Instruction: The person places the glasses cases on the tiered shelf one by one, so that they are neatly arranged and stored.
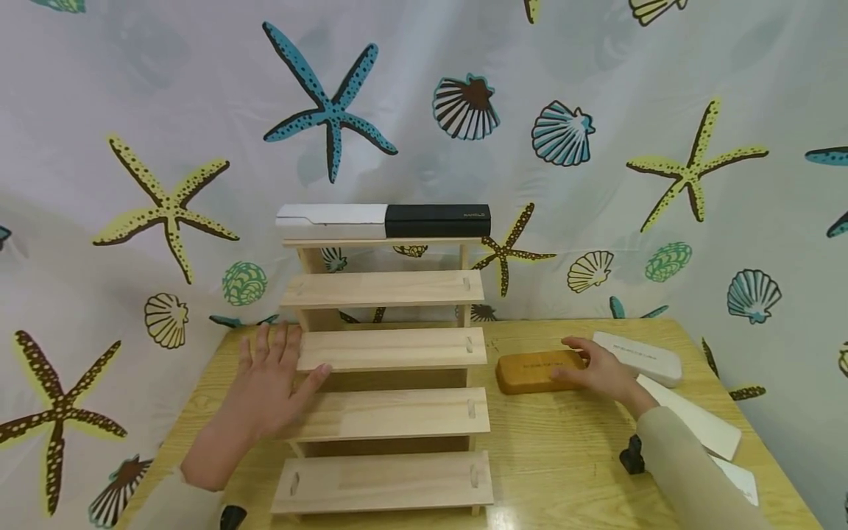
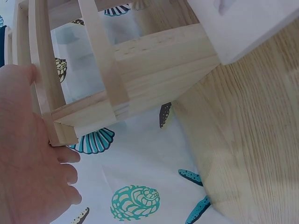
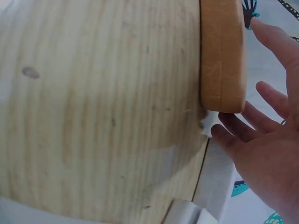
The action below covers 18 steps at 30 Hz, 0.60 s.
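Note:
A wooden tiered rack with several stepped shelves stands on the table. My left hand lies along its left side, fingers extended and the thumb over the edge of the middle shelf; the left wrist view shows the same hand against the wooden frame. Right of the rack lies an orange-brown glasses case. My right hand is at its right end, with thumb and fingers spread. In the right wrist view, fingertips are close to the end of the case.
On the top shelf sit a white case and a black case, end to end. More white cases lie at the table's right side, one behind my right hand and another by the forearm. A patterned curtain hangs behind.

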Each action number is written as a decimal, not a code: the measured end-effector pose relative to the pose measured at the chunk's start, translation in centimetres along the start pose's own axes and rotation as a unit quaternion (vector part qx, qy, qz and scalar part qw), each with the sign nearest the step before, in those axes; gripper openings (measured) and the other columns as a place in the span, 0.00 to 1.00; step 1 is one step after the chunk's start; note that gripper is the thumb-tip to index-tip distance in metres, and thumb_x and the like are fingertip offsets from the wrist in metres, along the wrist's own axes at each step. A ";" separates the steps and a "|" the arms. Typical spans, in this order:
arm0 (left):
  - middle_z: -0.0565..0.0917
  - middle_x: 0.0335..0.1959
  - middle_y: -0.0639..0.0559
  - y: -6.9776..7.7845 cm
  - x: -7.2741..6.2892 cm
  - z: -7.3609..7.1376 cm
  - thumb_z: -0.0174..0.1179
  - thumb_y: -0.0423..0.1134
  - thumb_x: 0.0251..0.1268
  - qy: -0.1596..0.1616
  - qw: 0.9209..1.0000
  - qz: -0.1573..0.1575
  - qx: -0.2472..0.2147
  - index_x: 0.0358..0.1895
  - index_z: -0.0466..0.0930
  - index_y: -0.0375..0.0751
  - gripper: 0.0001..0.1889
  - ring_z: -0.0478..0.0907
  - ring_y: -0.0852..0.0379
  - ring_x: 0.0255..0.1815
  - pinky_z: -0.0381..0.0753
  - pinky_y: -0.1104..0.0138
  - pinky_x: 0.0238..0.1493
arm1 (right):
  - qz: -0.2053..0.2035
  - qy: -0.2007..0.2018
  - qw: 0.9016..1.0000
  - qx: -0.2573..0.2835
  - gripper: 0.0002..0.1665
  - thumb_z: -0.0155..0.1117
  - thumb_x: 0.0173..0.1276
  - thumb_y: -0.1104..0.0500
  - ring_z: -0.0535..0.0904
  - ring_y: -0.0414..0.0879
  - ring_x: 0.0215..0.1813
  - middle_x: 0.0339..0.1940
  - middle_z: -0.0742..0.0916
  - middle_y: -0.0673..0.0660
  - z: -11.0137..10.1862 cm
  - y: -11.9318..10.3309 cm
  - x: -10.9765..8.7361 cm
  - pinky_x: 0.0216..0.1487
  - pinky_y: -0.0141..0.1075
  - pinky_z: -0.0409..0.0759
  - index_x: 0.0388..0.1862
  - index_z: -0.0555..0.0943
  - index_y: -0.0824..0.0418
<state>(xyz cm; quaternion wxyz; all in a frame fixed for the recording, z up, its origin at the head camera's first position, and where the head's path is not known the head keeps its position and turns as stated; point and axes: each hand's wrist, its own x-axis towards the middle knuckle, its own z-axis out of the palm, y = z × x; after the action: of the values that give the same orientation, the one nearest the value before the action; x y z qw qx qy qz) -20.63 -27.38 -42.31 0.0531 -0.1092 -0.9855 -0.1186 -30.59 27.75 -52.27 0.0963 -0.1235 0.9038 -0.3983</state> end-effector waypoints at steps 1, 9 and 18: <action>0.44 0.85 0.23 0.0 0.0 0.0 0.42 0.67 0.83 0.002 1.000 0.000 0.000 0.84 0.44 0.24 0.50 0.35 0.21 0.85 0.35 0.24 0.77 | 0.000 -0.002 1.000 -0.001 0.51 0.72 0.72 0.40 0.66 0.74 0.78 0.82 0.67 0.71 0.1 0.2 0.0 0.74 0.68 0.68 0.83 0.63 0.63; 0.45 0.85 0.22 0.0 0.0 0.1 0.42 0.67 0.83 0.004 1.000 0.000 -0.003 0.84 0.44 0.24 0.50 0.35 0.21 0.85 0.35 0.24 0.77 | 0.004 0.006 1.000 -0.018 0.55 0.78 0.66 0.40 0.69 0.70 0.77 0.80 0.70 0.71 0.8 0.9 0.1 0.75 0.66 0.68 0.82 0.65 0.65; 0.45 0.85 0.22 0.1 0.1 0.1 0.41 0.67 0.83 0.003 1.000 -0.003 0.005 0.84 0.45 0.25 0.49 0.35 0.21 0.85 0.36 0.24 0.77 | 0.003 0.005 0.999 -0.047 0.58 0.83 0.61 0.46 0.78 0.64 0.66 0.77 0.73 0.73 1.0 1.0 -0.3 0.70 0.62 0.74 0.82 0.65 0.65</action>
<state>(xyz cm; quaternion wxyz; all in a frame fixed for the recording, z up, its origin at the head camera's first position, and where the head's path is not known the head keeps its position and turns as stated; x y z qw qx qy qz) -20.67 -27.27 -42.34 0.0567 -0.1054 -0.9862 -0.1141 -30.18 27.79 -53.71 0.0870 -0.1230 0.9224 -0.3555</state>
